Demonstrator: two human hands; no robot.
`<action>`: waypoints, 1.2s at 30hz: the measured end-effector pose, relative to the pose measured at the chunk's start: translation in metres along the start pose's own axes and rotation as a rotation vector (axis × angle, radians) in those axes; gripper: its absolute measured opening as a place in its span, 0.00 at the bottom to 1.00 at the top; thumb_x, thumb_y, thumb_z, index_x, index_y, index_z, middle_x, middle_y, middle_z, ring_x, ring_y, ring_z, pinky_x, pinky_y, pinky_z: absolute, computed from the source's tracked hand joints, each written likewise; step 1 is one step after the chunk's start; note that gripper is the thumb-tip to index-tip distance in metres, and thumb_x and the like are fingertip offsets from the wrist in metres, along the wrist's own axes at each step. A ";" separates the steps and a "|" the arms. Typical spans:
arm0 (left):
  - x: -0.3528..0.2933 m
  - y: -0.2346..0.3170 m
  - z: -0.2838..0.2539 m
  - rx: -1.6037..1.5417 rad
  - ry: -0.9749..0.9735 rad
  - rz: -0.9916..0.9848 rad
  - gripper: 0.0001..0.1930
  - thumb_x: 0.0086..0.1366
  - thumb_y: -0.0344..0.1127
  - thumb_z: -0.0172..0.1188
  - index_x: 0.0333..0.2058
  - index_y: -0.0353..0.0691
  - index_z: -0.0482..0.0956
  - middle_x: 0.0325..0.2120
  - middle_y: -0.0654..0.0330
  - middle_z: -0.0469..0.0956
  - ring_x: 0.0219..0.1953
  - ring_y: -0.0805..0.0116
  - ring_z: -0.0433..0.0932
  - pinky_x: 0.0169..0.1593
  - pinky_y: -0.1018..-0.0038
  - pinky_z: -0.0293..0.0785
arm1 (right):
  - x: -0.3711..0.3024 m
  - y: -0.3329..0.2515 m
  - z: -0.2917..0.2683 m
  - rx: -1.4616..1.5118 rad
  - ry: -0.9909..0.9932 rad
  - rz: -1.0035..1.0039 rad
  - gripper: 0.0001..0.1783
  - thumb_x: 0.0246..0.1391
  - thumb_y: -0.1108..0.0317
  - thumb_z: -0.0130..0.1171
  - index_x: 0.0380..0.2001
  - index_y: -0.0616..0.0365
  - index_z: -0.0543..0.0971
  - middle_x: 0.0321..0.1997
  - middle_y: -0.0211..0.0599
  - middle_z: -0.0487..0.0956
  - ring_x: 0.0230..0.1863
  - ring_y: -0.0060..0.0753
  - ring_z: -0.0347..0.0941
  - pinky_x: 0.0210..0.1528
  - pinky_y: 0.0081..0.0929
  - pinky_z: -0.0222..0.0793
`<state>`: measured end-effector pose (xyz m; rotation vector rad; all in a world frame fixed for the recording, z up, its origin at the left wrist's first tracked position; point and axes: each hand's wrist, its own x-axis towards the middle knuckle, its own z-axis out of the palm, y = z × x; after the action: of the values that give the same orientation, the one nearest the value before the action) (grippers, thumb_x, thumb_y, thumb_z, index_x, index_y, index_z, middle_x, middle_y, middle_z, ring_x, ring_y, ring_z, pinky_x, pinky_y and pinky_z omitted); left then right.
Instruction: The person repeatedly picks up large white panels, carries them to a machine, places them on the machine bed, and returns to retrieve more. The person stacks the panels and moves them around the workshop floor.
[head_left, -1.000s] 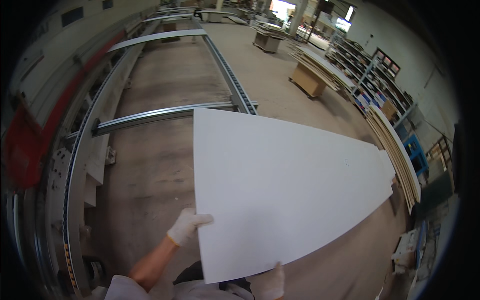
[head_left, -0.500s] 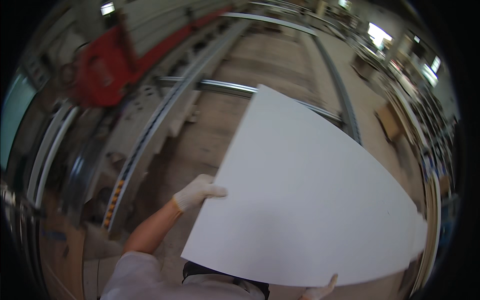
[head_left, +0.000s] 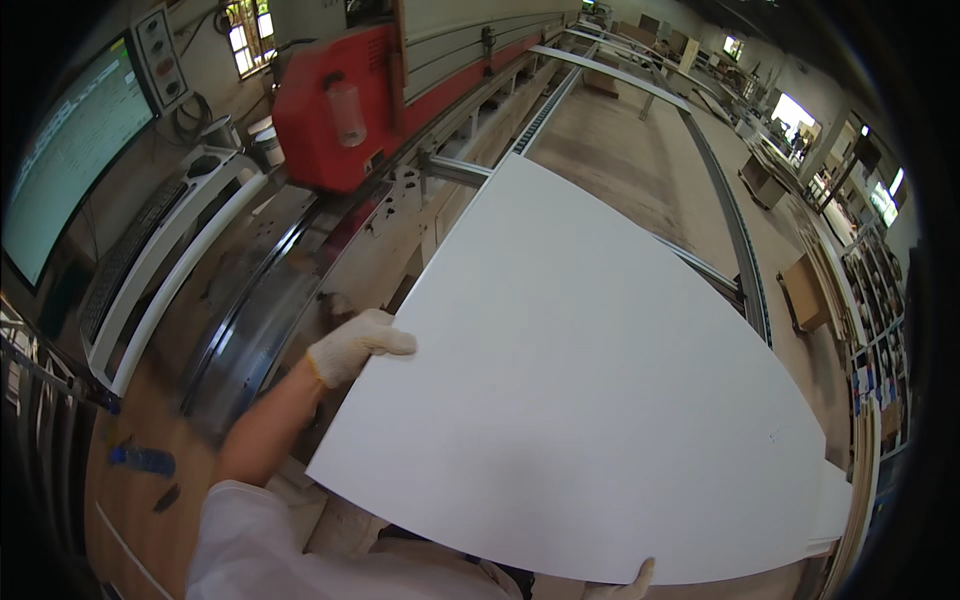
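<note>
A large white panel spreads across the middle of the view, held out in front of my body. My left hand, in a pale knitted glove, grips its left edge with the thumb lying on top. At the near edge, my right hand is gloved too and shows only in part, its thumb over the rim; the fingers beneath are hidden. Under the panel's far part lies a metal frame with a crossbar. Beyond the right end of the panel, a smaller white board shows.
Ahead on the left stands a red machine head on a long beam. Nearer left are a monitor and a keyboard on a white stand. A blue bottle lies on a brown surface. Cardboard and shelving stand along the right.
My view has swung left, bringing the monitor and keyboard into sight. The panel, with both hands still on it, has shifted toward the red machine's side.
</note>
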<state>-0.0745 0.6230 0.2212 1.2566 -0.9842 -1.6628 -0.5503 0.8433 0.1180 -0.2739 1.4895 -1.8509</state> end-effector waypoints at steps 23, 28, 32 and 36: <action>-0.084 -0.118 -0.019 0.883 0.557 -0.248 0.41 0.60 0.69 0.64 0.35 0.21 0.85 0.29 0.44 0.84 0.33 0.55 0.85 0.41 0.63 0.78 | 0.104 -0.043 -0.159 0.018 0.172 0.074 0.39 0.72 0.46 0.48 0.72 0.66 0.62 0.76 0.52 0.64 0.72 0.54 0.63 0.74 0.51 0.59; -0.102 -0.108 -0.023 0.825 0.619 -0.256 0.41 0.59 0.69 0.63 0.28 0.24 0.86 0.24 0.45 0.84 0.30 0.53 0.84 0.39 0.61 0.77 | 0.086 -0.046 -0.150 -0.108 0.199 0.015 0.40 0.72 0.45 0.47 0.73 0.67 0.62 0.76 0.53 0.65 0.74 0.55 0.61 0.75 0.51 0.58; -0.123 -0.102 -0.043 0.900 0.649 -0.169 0.41 0.60 0.70 0.62 0.26 0.24 0.85 0.24 0.44 0.83 0.28 0.53 0.84 0.38 0.60 0.77 | 0.063 -0.038 -0.147 -0.001 0.151 0.055 0.39 0.73 0.46 0.46 0.72 0.69 0.63 0.74 0.52 0.67 0.73 0.56 0.63 0.74 0.50 0.59; -0.137 -0.101 -0.083 1.191 0.648 -0.123 0.41 0.60 0.69 0.62 0.24 0.24 0.83 0.21 0.42 0.81 0.26 0.53 0.82 0.36 0.58 0.75 | 0.034 -0.034 -0.144 0.018 0.160 0.048 0.38 0.73 0.47 0.45 0.71 0.69 0.63 0.74 0.51 0.68 0.72 0.55 0.64 0.75 0.50 0.59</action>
<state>0.0152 0.7773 0.1587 2.4254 -1.5079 -0.4997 -0.6714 0.9321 0.0962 -0.0826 1.5716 -1.8831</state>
